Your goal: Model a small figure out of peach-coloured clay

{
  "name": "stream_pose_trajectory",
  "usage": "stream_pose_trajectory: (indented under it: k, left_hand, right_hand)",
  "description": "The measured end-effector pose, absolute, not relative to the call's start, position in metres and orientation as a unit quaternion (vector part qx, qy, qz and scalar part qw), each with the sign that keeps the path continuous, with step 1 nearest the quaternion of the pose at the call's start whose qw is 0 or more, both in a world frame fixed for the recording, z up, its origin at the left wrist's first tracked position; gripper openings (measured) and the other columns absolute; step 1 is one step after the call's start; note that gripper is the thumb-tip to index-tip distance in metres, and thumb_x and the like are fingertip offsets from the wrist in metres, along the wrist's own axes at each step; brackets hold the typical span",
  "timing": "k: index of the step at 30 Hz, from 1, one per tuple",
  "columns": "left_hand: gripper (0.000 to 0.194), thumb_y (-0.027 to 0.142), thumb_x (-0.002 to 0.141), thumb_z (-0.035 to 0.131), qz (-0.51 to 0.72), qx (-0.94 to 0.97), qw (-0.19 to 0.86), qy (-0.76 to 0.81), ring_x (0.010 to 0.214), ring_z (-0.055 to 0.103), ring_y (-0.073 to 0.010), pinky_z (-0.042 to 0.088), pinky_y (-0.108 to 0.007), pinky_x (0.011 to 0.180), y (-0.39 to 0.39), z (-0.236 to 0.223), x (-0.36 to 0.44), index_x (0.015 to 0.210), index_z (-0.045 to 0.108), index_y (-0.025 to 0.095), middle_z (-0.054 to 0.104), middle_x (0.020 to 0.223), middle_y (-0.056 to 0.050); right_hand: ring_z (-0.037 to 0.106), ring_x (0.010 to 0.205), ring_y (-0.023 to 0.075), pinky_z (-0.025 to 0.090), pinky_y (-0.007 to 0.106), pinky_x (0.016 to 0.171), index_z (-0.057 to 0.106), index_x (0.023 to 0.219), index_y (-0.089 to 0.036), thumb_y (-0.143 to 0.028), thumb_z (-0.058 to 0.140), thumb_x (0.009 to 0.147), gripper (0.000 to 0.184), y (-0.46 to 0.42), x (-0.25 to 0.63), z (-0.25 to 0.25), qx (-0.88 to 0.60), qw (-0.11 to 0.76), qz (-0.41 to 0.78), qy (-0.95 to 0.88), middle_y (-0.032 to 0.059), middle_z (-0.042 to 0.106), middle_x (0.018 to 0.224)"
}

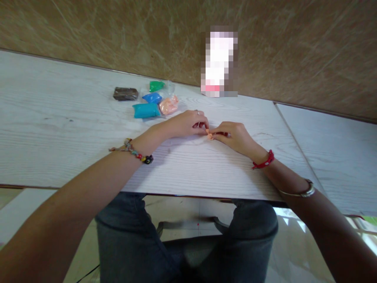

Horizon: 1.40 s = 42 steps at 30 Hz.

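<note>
A small peach-coloured piece of modelling clay (210,136) is just above or on the white table, between my fingertips. My left hand (191,122) pinches it from the left, with the other fingers curled and a ring showing on one of them. From the right, my right hand (234,135) pinches the same piece between thumb and forefinger. The two hands nearly meet there, and the clay is partly covered by the fingers. Behind my left hand lies a clear bag of peach clay (168,106) of similar colour.
Beside the peach bag lie packs of teal clay (146,111), blue clay (152,98), green clay (156,86) and brown clay (125,94). A blurred-out object (219,61) stands against the marbled wall (118,35). The white wood-grain table (73,129) has a seam at right; my legs are beneath its front edge.
</note>
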<state>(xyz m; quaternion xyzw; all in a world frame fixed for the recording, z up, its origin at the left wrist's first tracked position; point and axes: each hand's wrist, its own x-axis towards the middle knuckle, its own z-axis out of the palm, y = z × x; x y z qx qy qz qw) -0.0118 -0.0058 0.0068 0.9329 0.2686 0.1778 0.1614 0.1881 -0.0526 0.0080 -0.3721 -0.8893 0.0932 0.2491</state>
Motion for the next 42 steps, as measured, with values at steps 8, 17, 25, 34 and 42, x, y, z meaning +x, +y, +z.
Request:
stream_pose_trajectory:
  k: [8,17,25,34,42]
  left_hand:
    - [0.021,0.035,0.075,0.06,0.208,0.928,0.155,0.268,0.066,0.047,-0.0096,0.034,-0.021,0.061,-0.009,0.007,-0.01,0.084,0.064,0.016,0.052,0.074,-0.001]
    - [0.019,0.035,0.074,0.062,0.207,0.926,0.145,0.279,0.069,0.05,-0.0108,0.034,-0.022,0.061,-0.019,0.011,-0.004,0.076,0.062,0.016,0.055,0.074,0.0]
    - [0.012,0.025,0.075,0.06,0.169,0.934,0.13,0.287,0.068,0.052,-0.0111,0.035,-0.022,0.06,-0.02,0.008,-0.001,0.076,0.065,0.015,0.056,0.073,-0.001]
    - [0.01,0.023,0.075,0.059,0.168,0.926,0.116,0.319,0.066,0.052,-0.0108,0.033,-0.022,0.056,-0.023,0.008,0.0,0.076,0.066,0.016,0.057,0.07,0.0]
    - [0.025,0.04,0.078,0.056,0.135,0.921,0.063,0.359,0.071,0.054,-0.0143,0.031,-0.024,0.055,-0.031,0.014,0.001,0.084,0.068,0.019,0.059,0.075,-0.002]
  right_hand:
    - [0.061,0.076,0.0133,0.046,0.025,0.07,0.07,0.084,-0.019,-0.019,0.057,0.081,0.014,-0.051,0.188,0.005,-0.355,0.254,0.103,-0.894,0.0043,0.068,0.083]
    - [0.059,0.07,0.012,0.043,0.024,0.065,0.069,0.077,-0.018,-0.014,0.06,0.076,0.01,-0.047,0.186,0.003,-0.375,0.263,0.106,-0.883,0.002,0.067,0.078]
    - [0.057,0.068,0.0111,0.041,0.022,0.064,0.067,0.069,-0.016,-0.012,0.06,0.075,0.01,-0.048,0.183,0.005,-0.415,0.237,0.113,-0.871,0.0012,0.065,0.071]
    - [0.057,0.069,0.0115,0.041,0.022,0.065,0.067,0.07,-0.016,-0.013,0.06,0.075,0.009,-0.05,0.183,0.005,-0.438,0.234,0.122,-0.86,0.0017,0.064,0.073]
    - [0.058,0.071,0.0121,0.041,0.023,0.066,0.071,0.078,-0.018,-0.016,0.06,0.077,0.012,-0.05,0.185,0.007,-0.43,0.227,0.111,-0.867,0.0024,0.066,0.076]
